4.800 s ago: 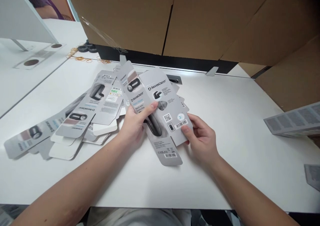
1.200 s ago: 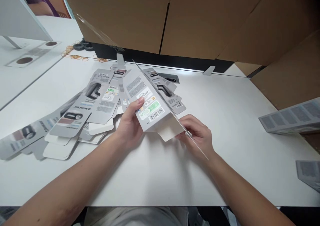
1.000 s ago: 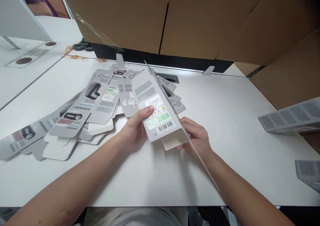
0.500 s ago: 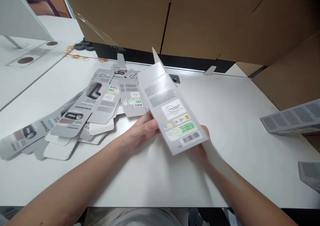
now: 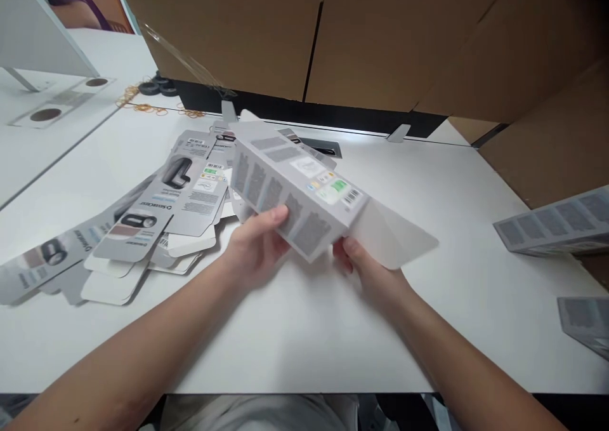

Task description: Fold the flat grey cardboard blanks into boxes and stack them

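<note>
- Above the middle of the white table [image 5: 285, 348], a grey printed carton [image 5: 290, 180] is held in box form, tilted, its length running from far left to near right.
- Left hand [image 5: 257, 244]: gripping the carton, thumb on the near side panel, other fingers partly hidden beneath.
- Right hand [image 5: 368, 266]: fingers curled at the carton's near right corner; whether they pinch it cannot be told.
- A broad flap [image 5: 397, 234] projects open from the carton's right end, behind the right hand.
- Upper face carries a green mark and a barcode; side panel text is unreadable.
- Left of the carton, flattened cartons [image 5: 152, 221] overlap in a spread pile.
- Far left: orange rubber bands [image 5: 147, 108] beside black rings [image 5: 157, 88].
- Far side: brown cardboard [image 5: 380, 44] stands upright.
</note>
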### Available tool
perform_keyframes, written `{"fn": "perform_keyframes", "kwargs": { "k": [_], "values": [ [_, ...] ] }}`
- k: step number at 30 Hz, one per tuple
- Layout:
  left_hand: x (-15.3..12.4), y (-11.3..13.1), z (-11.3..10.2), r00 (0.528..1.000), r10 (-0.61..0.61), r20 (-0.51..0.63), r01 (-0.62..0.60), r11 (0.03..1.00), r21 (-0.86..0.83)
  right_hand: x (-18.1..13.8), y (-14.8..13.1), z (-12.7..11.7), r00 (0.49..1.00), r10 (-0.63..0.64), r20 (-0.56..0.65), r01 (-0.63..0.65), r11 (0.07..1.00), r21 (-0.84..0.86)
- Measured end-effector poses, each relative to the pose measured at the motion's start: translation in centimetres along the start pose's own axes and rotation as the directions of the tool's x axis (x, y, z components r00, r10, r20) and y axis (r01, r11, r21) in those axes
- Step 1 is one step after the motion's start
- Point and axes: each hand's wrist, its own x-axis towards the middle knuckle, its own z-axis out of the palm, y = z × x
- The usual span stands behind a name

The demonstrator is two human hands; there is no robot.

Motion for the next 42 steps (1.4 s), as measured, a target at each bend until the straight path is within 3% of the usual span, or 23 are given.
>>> {"fn": "perform_keyframes", "kwargs": {
  "k": [2, 5, 11, 22, 32, 42],
  "values": [
    [0.4, 0.5, 0.0, 0.991, 0.065, -0.115, -0.068, 0.997, -0.024, 0.2, -0.5, 0.0, 0.997, 0.034, -0.063, -0.028, 0.996, 0.085],
    [1.0, 1.1, 0.0, 0.966, 0.171, -0.195, -0.180, 0.983, -0.032, 0.7, -1.2, -0.2, 0.969, 0.009, -0.246, 0.028, 0.989, 0.146],
    [1.4, 1.0, 0.0, 0.947, 0.216, -0.239, -0.230, 0.973, -0.029, 1.0, -1.6, -0.4, 0.930, -0.100, -0.353, 0.115, 0.993, 0.024],
    [0.9, 1.0, 0.8, 0.965, 0.215, -0.152, -0.211, 0.977, 0.045, 0.4, -1.1, -0.2, 0.895, -0.248, -0.370, 0.196, 0.965, -0.171],
    [0.8, 0.7, 0.3, 0.978, 0.191, -0.085, -0.188, 0.981, 0.040, 0.2, -1.3, 0.2, 0.874, -0.338, -0.349, 0.249, 0.928, -0.277],
    [0.5, 0.6, 0.2, 0.983, 0.151, -0.100, -0.142, 0.985, 0.096, 0.1, -1.2, 0.2, 0.861, -0.426, -0.280, 0.320, 0.879, -0.354]
  ]
}}
